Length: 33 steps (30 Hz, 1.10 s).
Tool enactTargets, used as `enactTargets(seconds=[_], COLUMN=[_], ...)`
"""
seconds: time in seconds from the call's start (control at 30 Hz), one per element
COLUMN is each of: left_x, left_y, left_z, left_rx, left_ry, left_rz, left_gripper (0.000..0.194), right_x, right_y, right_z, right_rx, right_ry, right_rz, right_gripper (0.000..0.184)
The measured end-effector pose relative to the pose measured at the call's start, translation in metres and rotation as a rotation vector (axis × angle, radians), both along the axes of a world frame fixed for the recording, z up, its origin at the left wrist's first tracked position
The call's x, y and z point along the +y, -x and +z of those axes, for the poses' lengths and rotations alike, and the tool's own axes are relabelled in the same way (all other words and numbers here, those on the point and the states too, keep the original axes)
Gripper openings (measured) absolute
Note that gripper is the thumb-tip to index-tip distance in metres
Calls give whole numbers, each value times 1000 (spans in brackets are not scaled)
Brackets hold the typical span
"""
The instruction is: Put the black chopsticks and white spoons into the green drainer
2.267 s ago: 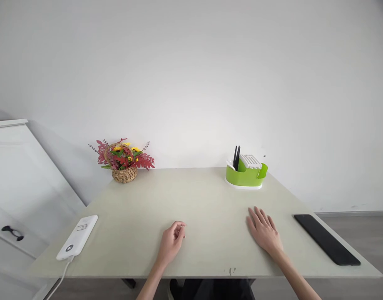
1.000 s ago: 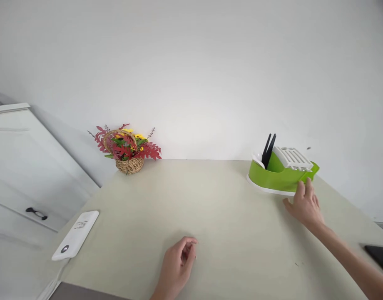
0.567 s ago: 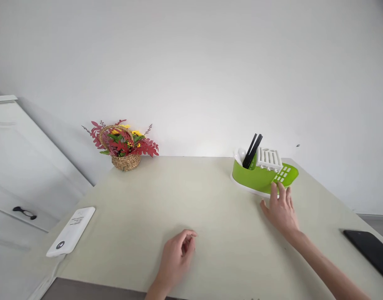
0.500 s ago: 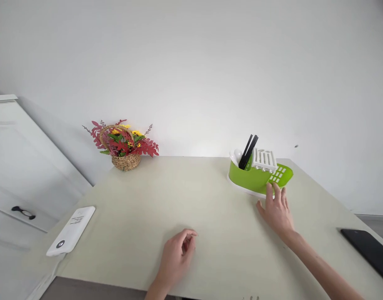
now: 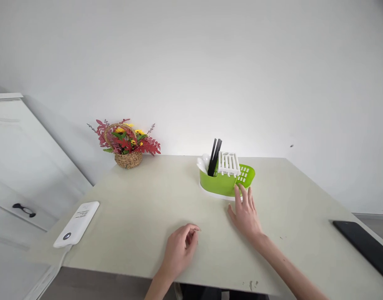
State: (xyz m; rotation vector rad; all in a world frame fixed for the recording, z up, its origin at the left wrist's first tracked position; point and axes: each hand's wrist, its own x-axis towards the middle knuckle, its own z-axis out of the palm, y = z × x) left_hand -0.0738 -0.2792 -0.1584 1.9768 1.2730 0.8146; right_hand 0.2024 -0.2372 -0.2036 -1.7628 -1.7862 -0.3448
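A green cutlery holder [image 5: 221, 183] with a white base stands in the middle of the pale table [image 5: 147, 208]. It carries black chopsticks [image 5: 214, 152], a white spoon and a white slotted insert. My right hand [image 5: 245, 214] rests flat on the table with its fingers stretched out, the fingertips touching the holder's near right edge. My left hand [image 5: 180, 250] lies on the table near the front edge, its fingers loosely curled with nothing seen in them.
A wicker basket of red and yellow flowers [image 5: 126, 143] stands at the back left by the wall. A white power bank [image 5: 76, 223] with a cable lies at the left edge. A black flat pad [image 5: 363, 246] lies at the right edge. A white cabinet [image 5: 13, 166] stands on the left.
My right hand reached out to the green holder at the back right and slid it left and nearer, to the table's middle. The left hand barely moved.
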Motion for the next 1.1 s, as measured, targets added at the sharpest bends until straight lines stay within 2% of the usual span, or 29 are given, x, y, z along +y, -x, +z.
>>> enactTargets(seconds=[0.2,0.43,0.67,0.87,1.0,1.1], left_x=[0,0,0,-1,-2,-1], left_y=[1,1,1,0,-1,-1], left_z=[-2,-5,-6,0,5,9], left_rx=[18,44,49,69,43,-32], left_ry=[-18,-24,-33,7,31,65], left_rz=[-3,-14,-10,-5,-2,-6], left_gripper=[25,23,24,27,28,29], right_x=[-6,-11,-10,-8,-6,-6], right_y=[32,40,31,16,0,-15], right_z=[6,8,9,13,15,13], right_rx=[5,36,31,80,161,258], right_ry=[-14,-23,-18,-10,-31,-42], right_rz=[66,113,120,179,214,188], right_gripper=[88,90,88,86,82,80])
